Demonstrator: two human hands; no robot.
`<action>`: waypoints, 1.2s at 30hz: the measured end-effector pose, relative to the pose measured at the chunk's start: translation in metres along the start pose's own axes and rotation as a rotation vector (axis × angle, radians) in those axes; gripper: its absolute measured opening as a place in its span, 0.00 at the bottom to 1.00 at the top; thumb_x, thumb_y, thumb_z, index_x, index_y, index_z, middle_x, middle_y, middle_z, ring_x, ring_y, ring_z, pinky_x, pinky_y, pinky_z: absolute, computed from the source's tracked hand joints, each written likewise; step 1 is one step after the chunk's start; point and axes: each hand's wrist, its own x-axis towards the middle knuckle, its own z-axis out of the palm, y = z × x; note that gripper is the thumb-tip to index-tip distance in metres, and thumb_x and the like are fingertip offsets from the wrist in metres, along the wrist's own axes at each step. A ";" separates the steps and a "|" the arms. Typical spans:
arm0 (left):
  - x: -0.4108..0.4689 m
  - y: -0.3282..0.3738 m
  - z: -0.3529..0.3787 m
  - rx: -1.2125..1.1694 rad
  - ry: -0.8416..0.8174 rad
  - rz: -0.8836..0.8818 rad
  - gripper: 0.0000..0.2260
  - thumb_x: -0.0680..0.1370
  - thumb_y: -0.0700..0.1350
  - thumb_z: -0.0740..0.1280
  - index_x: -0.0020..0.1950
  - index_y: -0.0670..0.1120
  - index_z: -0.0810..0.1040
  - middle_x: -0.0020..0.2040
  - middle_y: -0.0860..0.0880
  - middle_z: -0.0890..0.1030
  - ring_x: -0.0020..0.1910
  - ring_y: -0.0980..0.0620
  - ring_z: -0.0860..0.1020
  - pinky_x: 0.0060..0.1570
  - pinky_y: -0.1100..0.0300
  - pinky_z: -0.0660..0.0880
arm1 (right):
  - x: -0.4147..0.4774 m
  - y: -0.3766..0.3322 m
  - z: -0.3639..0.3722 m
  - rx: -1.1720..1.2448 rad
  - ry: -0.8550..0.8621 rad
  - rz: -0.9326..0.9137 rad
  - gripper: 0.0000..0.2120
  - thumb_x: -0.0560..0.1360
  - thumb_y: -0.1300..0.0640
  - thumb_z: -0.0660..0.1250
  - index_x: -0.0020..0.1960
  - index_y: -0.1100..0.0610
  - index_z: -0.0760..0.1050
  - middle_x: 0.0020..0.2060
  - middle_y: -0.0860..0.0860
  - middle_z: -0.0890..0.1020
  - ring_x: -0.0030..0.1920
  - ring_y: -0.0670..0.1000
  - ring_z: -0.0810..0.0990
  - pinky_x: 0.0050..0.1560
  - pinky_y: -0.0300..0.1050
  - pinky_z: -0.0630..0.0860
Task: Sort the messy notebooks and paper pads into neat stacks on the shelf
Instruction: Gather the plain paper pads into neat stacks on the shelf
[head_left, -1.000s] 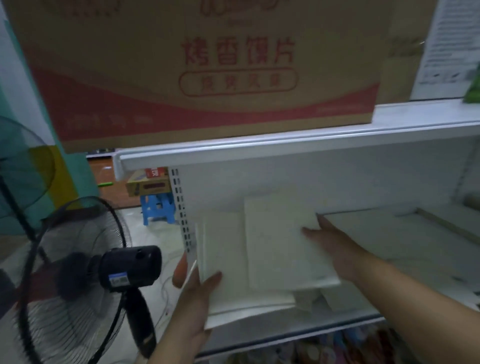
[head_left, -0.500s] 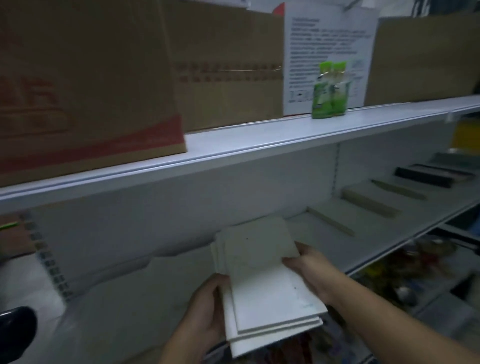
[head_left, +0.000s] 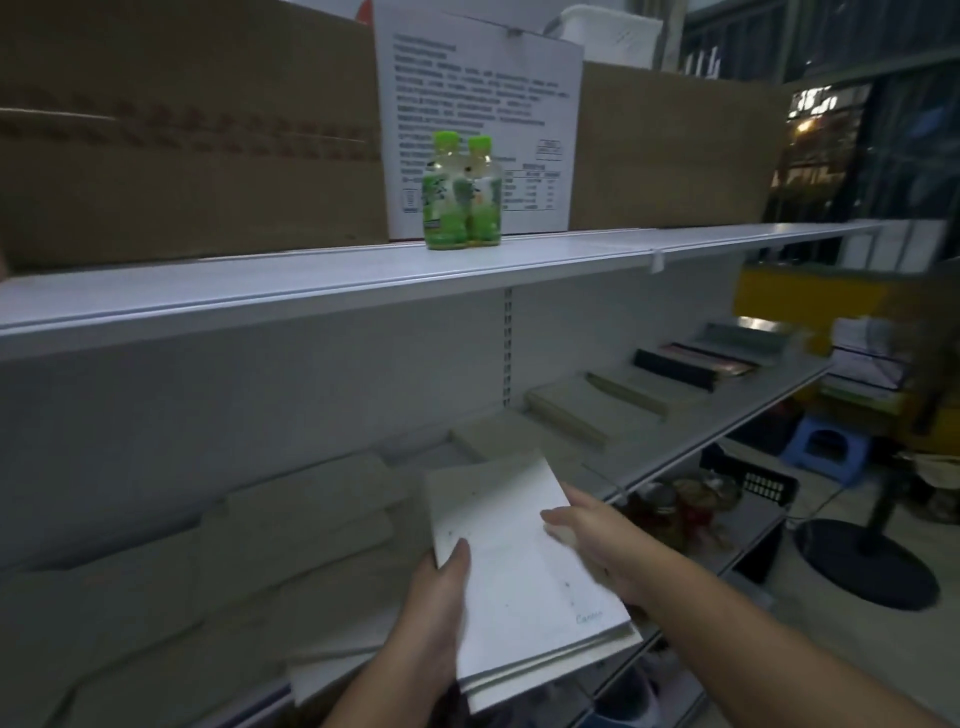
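Note:
A small stack of white paper pads (head_left: 519, 587) hangs just above the front edge of the white shelf (head_left: 737, 415). My left hand (head_left: 431, 618) grips its left edge, thumb on the top sheet. My right hand (head_left: 597, 540) holds the right edge, fingers laid over the top. Pale pads (head_left: 311, 519) lie loosely overlapped on the shelf to the left. Further right along the shelf lie separate low stacks of beige notebooks (head_left: 566, 415) and dark notebooks (head_left: 680, 366).
The upper shelf (head_left: 363, 280) carries cardboard boxes (head_left: 182, 140), two green bottles (head_left: 462, 192) and a white printed box (head_left: 483, 104). A lower shelf holds jars (head_left: 675, 509) and a black crate (head_left: 753, 483). A fan base (head_left: 867, 561) and blue stool (head_left: 826, 447) stand on the floor.
The view has swung right along the shelf, from the fan end to the notebook stacks. Both hands have lifted the pads off the shelf and squared them into one stack.

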 end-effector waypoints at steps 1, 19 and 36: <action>0.006 -0.004 0.007 0.005 0.009 0.006 0.13 0.81 0.43 0.61 0.64 0.40 0.72 0.57 0.39 0.81 0.54 0.38 0.80 0.59 0.39 0.74 | 0.001 0.000 -0.010 -0.026 -0.012 0.010 0.20 0.80 0.65 0.57 0.67 0.46 0.67 0.52 0.46 0.79 0.51 0.46 0.79 0.46 0.37 0.76; 0.182 0.000 0.094 -0.011 0.235 0.046 0.11 0.78 0.48 0.58 0.55 0.46 0.77 0.57 0.42 0.79 0.55 0.40 0.78 0.60 0.42 0.73 | 0.139 -0.020 -0.107 -0.178 0.275 0.062 0.18 0.73 0.74 0.59 0.60 0.62 0.76 0.46 0.55 0.81 0.43 0.52 0.81 0.41 0.41 0.79; 0.249 0.003 0.107 0.592 0.464 0.196 0.15 0.74 0.39 0.62 0.59 0.41 0.76 0.59 0.42 0.69 0.57 0.43 0.72 0.60 0.53 0.72 | 0.273 -0.012 -0.130 -1.127 0.075 -0.071 0.21 0.77 0.62 0.59 0.70 0.54 0.69 0.63 0.56 0.76 0.61 0.55 0.76 0.55 0.40 0.75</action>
